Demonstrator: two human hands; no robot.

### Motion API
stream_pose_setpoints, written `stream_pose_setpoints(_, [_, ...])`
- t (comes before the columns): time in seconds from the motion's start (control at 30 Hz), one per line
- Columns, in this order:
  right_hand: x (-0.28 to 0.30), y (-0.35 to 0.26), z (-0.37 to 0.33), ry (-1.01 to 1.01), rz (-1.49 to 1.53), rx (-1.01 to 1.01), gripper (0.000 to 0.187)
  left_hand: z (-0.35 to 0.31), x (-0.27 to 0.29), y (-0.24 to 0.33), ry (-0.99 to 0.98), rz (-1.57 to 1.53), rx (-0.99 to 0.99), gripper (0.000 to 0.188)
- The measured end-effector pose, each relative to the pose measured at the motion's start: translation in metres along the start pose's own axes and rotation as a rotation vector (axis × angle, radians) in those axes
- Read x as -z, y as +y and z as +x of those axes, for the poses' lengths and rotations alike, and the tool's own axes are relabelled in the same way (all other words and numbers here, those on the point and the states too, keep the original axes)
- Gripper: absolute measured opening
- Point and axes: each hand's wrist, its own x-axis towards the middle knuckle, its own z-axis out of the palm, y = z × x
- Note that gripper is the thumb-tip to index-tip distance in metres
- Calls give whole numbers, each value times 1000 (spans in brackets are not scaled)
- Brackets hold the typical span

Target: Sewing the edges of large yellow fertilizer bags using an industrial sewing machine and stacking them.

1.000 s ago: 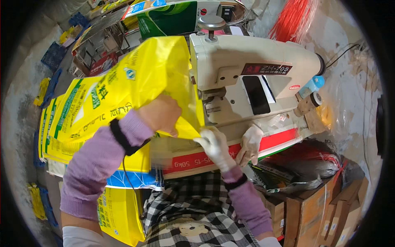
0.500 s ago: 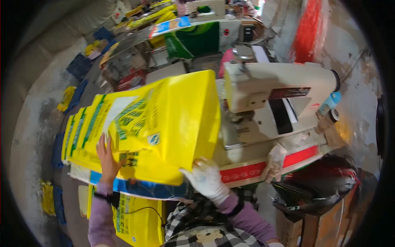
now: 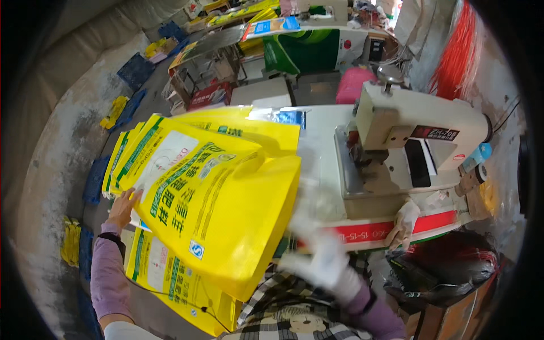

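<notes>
A large yellow printed bag (image 3: pixel 232 209) slants off the near edge of the worktop, its near corner hanging down toward my lap. At its left edge, my bare left hand (image 3: pixel 123 209) grips it, fingertips on top. My right hand (image 3: pixel 323 255), in a white glove, is off to the right of the bag; motion smears its fingers. More yellow bags (image 3: pixel 266 133) lie stacked beneath and behind that one. A white sewing machine (image 3: pixel 422 133) stands on the worktop (image 3: pixel 317 164) to the right, apart from both hands.
Below the worktop hang other yellow bags (image 3: pixel 153 263), crossed by a dark cord. A dark plastic sack (image 3: pixel 442 260) sits on cardboard boxes (image 3: pixel 453 311) at the lower right. Red strands (image 3: pixel 456 54) hang by the wall. Blue-and-yellow bundles (image 3: pixel 122 110) lie on the floor at left.
The top bag has swung toward me and down, tilting over the worktop's near edge. My right hand has left its corner and moved right. My left hand now grips the bag's edge.
</notes>
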Motion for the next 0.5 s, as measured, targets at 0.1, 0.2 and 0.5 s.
stream_pose_setpoints(0.1, [-9,59,49,273,-465,-188,102,3,40,27,164,-268,-84,67])
stream_pose_setpoints(0.2, [-46,106,101,229,-502,-149,74,59,76,75,230,-469,-285,55])
stream_pose_setpoints(0.5, [-50,94,-7,-60,-515,-9,25,146,33,171,-349,-497,-26,78])
